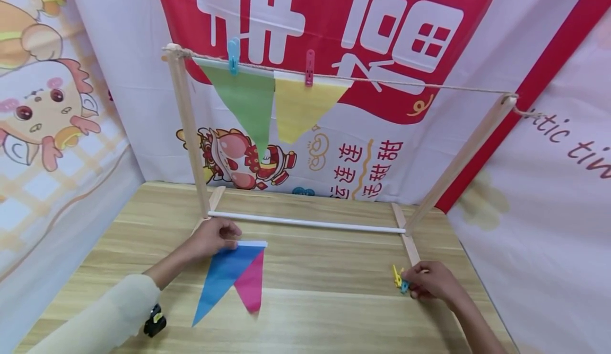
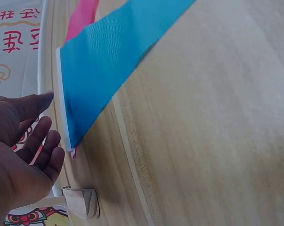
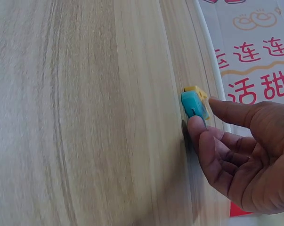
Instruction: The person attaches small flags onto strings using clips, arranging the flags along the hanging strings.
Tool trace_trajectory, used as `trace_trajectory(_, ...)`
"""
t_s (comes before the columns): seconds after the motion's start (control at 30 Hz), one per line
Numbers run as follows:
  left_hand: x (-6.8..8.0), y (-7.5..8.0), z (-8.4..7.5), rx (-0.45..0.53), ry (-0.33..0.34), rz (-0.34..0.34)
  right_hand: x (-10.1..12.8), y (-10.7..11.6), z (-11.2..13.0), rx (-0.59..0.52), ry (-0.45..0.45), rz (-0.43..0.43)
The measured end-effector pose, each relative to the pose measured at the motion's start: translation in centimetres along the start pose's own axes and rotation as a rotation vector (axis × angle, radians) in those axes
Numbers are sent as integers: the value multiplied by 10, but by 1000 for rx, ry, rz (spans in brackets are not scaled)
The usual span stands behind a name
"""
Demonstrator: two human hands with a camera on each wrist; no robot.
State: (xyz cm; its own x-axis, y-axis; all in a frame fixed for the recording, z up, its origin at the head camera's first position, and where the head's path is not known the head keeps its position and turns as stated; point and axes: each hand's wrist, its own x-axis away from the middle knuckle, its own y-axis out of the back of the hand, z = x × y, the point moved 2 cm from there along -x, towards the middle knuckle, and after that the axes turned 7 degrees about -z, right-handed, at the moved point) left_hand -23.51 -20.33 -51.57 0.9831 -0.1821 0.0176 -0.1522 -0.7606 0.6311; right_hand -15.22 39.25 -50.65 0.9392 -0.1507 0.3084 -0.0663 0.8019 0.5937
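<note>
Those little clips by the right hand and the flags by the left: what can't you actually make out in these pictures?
- Clips: head view too small to count; in the right wrist view the teal one covers most of the yellow one.
- Right hand: its grip on the clips is unclear; fingertips are only near them.
- Pink flag: left wrist view cuts it off at the top edge; the blue flag overlaps it.
- Left hand: contact with the flags is unclear.

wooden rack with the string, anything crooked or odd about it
Yes: the wooden rack's right post leans outward while the left post stands nearly upright, though the wide lens may exaggerate this. The twine string sags toward the right. The green triangular flag and yellow triangular flag hang neatly.
</note>
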Motion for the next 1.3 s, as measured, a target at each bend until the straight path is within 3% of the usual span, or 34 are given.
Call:
trace_trajectory(0.17, -1, -3, 5, -69, -52, 9, -3, -6, 5, 15, 9, -2)
trace_trajectory(0.57, -1, -4, 5, -197, -73, -15, -14, -19, 17, 100, 57, -50)
trace_trajectory(1.0, -3, -5, 7, -198, -86, -40, -19, -17, 19, 177, 96, -88)
trace_trajectory(1.3, -5, -6, 6, -142, -100, -22, -20, -12, 19, 111, 109, -50)
